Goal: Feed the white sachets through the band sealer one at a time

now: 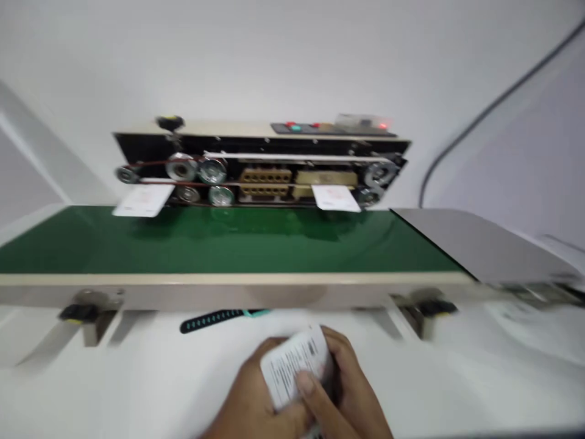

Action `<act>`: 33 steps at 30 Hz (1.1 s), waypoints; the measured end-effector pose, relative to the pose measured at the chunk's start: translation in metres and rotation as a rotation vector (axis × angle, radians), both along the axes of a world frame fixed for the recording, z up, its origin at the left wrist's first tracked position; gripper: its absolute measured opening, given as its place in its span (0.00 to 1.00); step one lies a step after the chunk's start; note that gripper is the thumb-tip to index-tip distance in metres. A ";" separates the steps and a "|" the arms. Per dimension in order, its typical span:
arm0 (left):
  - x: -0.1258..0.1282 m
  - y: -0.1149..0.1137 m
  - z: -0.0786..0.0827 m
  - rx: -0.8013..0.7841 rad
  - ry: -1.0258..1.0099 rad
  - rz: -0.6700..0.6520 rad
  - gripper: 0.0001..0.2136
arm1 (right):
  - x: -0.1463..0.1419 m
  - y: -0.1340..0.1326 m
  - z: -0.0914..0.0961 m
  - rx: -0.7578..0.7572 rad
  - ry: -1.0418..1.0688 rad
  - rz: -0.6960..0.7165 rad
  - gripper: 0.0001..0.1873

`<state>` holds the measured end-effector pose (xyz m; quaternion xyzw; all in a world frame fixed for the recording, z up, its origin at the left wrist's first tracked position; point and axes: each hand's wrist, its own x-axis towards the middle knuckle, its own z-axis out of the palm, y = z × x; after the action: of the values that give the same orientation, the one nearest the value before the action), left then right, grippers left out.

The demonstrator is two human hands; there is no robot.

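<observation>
A small white packet [295, 363] with rounded corners and rows of fine print is held low in front of me. My left hand [256, 390] wraps round its left side. My right hand [354, 390] closes on the right side, its thumb pressed on the printed face. What lies under the packet between my palms is partly hidden. Beyond my hands, a band sealer [260, 164] with rollers and belts grips a white packet [336, 198] at its right end and another packet [144, 200] at its left end, both sticking out over the green conveyor belt [256, 244].
A black-and-teal handled tool [214, 318] lies on the white table [159, 390] beneath the conveyor's front rail [256, 296]. Black knobs [80, 313] jut out below the rail. A grey plate [475, 244] extends the conveyor rightward. A dark cable [498, 100] runs up the wall.
</observation>
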<state>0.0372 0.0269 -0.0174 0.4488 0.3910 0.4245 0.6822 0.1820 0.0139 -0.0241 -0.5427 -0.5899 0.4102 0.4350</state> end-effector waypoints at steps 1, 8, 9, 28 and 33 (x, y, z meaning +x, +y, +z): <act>-0.005 -0.003 0.000 -0.062 0.019 -0.012 0.19 | -0.002 -0.001 0.005 -0.058 0.052 0.013 0.19; -0.017 -0.017 -0.004 -0.238 0.158 0.075 0.21 | 0.020 0.000 0.022 -0.054 0.371 -0.052 0.15; -0.017 -0.018 -0.004 -0.243 0.189 0.093 0.21 | 0.023 0.000 0.024 -0.033 0.389 -0.062 0.17; -0.017 -0.022 -0.006 -0.335 0.209 0.161 0.28 | 0.017 0.002 0.032 -0.655 1.350 -0.178 0.15; -0.018 -0.023 -0.006 -0.311 0.274 0.165 0.30 | 0.024 -0.003 0.031 -0.640 1.336 -0.226 0.27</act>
<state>0.0196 0.0041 -0.0235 0.3579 0.5764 0.3486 0.6466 0.2063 0.0105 0.0069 -0.3355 0.0072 0.7568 0.5610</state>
